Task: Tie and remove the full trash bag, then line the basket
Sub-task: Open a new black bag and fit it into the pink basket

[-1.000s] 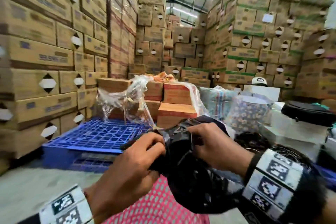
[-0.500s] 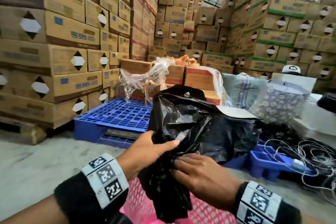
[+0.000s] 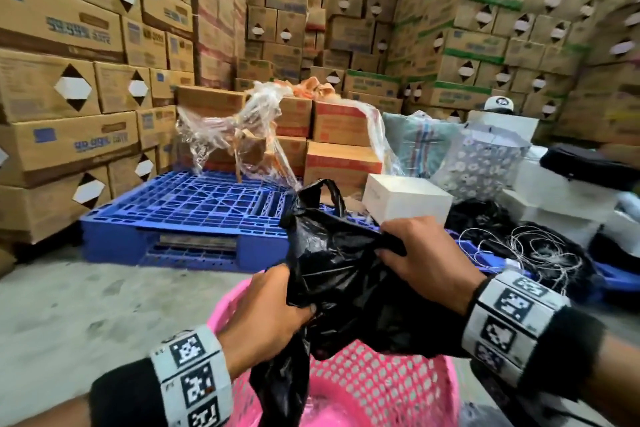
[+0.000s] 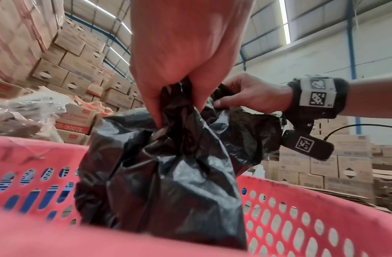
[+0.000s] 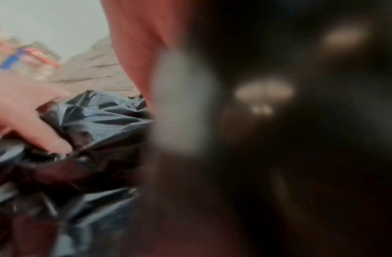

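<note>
Gripping a black trash bag (image 3: 346, 274) at frame centre, left hand (image 3: 266, 315) and right hand (image 3: 426, 260) spread it, probably to line the pink basket (image 3: 381, 388) below.

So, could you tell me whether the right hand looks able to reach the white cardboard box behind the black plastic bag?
Probably yes: the white cardboard box sits just beyond the right hand with nothing between, but that hand grips the black plastic bag and must let go first.

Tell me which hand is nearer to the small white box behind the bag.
Right. The right hand grips the black trash bag just below the white box; the left hand grips the bag lower, over the pink basket.
</note>
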Tool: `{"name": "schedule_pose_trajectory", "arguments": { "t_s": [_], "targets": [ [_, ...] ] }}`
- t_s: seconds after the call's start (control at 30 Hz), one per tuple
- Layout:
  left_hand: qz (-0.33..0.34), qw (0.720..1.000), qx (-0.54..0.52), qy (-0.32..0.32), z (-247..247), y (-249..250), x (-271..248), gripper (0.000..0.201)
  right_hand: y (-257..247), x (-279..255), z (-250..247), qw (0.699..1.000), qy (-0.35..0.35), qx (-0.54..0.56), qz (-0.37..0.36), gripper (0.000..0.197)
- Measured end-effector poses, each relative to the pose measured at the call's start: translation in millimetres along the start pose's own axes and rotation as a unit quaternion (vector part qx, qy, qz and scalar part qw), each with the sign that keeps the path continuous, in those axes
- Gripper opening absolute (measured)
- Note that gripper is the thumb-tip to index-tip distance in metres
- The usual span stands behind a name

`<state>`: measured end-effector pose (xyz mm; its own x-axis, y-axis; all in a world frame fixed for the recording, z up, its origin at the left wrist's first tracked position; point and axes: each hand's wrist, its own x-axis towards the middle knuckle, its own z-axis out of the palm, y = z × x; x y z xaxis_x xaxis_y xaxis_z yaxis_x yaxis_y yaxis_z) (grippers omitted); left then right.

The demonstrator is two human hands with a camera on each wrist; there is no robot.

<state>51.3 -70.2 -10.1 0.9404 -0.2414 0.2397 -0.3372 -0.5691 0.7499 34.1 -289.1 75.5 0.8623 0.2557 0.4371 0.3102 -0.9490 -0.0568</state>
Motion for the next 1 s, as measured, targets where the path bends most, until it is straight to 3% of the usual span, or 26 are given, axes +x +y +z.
{"name": "schedule_pose_trajectory", "arguments": {
  "t_s": [0.1,0.17,0.23,0.33,0.43,0.5,0.6,0.73,0.87,1.0],
  "targets": [
    [-0.005,0.999,0.019,-0.034,-12.1,15.2,-7.4,0.066,-2.9,-6.3,0.2,0.999,0.019,0.004,-0.043,0.004],
    [0.027,0.999,-0.003,0.039,-24.7,23.3,-7.8,0.072,-6.2,-10.7,0.4,0.995,-0.005,-0.027,-0.093,0.005],
    [0.121,0.988,0.040,0.084,-37.3,32.9,-6.2,0.074,-9.1,-15.6,1.3,0.991,-0.027,-0.043,-0.122,0.010],
    [0.195,0.970,0.143,-0.027,-43.8,32.0,4.5,0.069,-17.4,-23.6,3.2,0.984,-0.037,-0.045,-0.170,0.015],
    [0.182,0.952,0.206,-0.132,-44.4,23.3,12.9,0.040,-22.2,-30.9,8.5,0.980,-0.058,-0.052,-0.185,0.024],
    [0.165,0.951,0.223,-0.139,-42.2,18.4,7.9,0.025,-19.4,-35.9,13.4,0.984,-0.087,-0.042,-0.147,0.037],
    [0.179,0.938,0.271,-0.118,-38.6,10.1,-0.7,0.027,-8.4,-43.4,18.7,0.989,-0.132,-0.012,-0.068,0.049],
    [0.173,0.941,0.269,-0.109,-33.9,13.9,-8.9,0.038,5.1,-45.6,23.9,0.988,-0.130,0.031,-0.075,0.040],
    [0.169,0.937,0.289,-0.105,-29.2,24.7,-15.6,0.033,18.0,-38.8,27.1,0.980,-0.153,0.047,-0.120,0.022],
    [0.137,0.925,0.305,-0.182,-25.8,32.1,-24.8,0.017,37.4,-28.9,36.5,0.958,-0.241,0.000,-0.155,0.016]
  ]
}}
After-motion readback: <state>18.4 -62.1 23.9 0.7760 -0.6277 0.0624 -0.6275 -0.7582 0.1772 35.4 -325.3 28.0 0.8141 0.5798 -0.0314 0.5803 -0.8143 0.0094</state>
